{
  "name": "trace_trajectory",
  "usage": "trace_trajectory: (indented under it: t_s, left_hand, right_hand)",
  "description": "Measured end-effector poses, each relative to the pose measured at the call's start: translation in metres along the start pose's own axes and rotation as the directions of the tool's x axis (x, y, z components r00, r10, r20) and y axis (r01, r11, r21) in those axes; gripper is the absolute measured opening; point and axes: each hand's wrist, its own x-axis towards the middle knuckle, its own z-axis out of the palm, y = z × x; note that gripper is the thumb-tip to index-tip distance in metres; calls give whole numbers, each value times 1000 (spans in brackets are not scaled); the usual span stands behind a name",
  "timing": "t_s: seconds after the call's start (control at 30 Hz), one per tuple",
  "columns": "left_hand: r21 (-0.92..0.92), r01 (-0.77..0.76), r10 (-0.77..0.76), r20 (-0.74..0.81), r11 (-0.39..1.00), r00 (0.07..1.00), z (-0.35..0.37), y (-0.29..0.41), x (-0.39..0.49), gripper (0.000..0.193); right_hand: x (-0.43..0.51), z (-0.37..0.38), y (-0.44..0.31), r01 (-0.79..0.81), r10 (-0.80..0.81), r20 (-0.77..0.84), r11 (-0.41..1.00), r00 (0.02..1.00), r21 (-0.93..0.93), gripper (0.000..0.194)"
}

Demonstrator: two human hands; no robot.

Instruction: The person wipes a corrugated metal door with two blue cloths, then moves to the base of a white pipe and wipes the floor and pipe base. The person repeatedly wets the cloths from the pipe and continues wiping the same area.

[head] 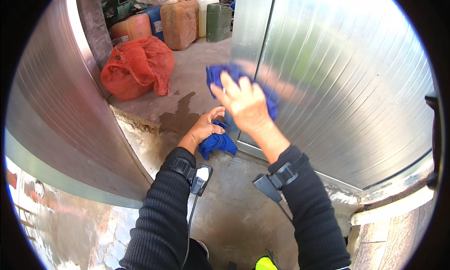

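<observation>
My right hand (244,103) presses a blue cloth (270,100) against the edge area of a ribbed metal door (337,105), its fingers spread over the cloth. Lower and to the left, my left hand (205,127) is curved at the door's near edge, with a second piece of blue cloth (218,143) hanging below its thumb. Part of that cloth is hidden behind the hand. Both wrists wear black straps with small cabled devices.
Another metal door panel (84,112) curves up the left side. Beyond the doorway, a red mesh sack (137,68) lies on the concrete floor before several plastic jugs (179,22) and a green can (218,22). A dark wet patch (181,112) marks the floor.
</observation>
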Motion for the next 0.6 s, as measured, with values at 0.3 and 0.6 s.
trace_trajectory:
  t_s: [0.3, 0.6]
  left_hand:
    - [201, 100, -89, -65, 974, 994, -1, -1, 0, 51]
    - [156, 87, -101, 84, 984, 991, -12, -17, 1, 88]
  right_hand:
    - [-70, 14, -30, 14, -88, 299, 970, 950, 243, 24]
    - [64, -46, 50, -17, 13, -154, 1000, 988, -26, 35]
